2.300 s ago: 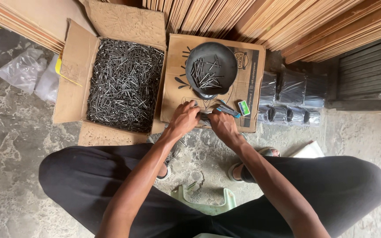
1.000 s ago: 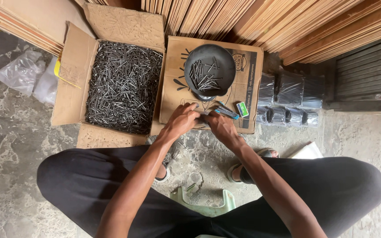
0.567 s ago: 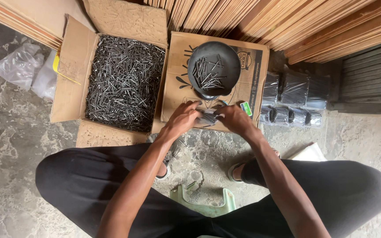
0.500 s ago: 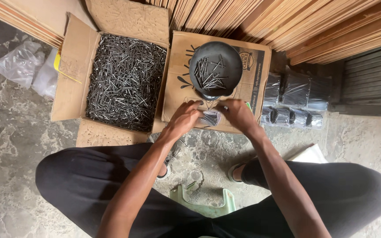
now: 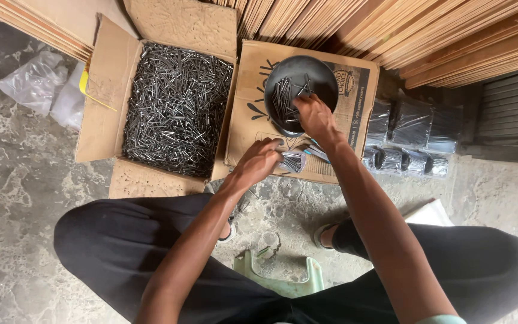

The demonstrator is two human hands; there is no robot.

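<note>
— Left hand (image 5: 258, 161)?
— Pinching a small bundle of nails (image 5: 293, 161) over the flattened cardboard (image 5: 253, 102), grip pressed together.
— Right hand (image 5: 313, 117)?
— Reaching into the black bowl (image 5: 325, 81), fingers curling on loose nails (image 5: 283, 99); closing or not, cannot tell.
— Nearby?
— Sitting left: open carton of nails (image 5: 178, 108).

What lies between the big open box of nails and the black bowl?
In the head view, only the box's upright right flap and bare printed cardboard under the black bowl.
</note>
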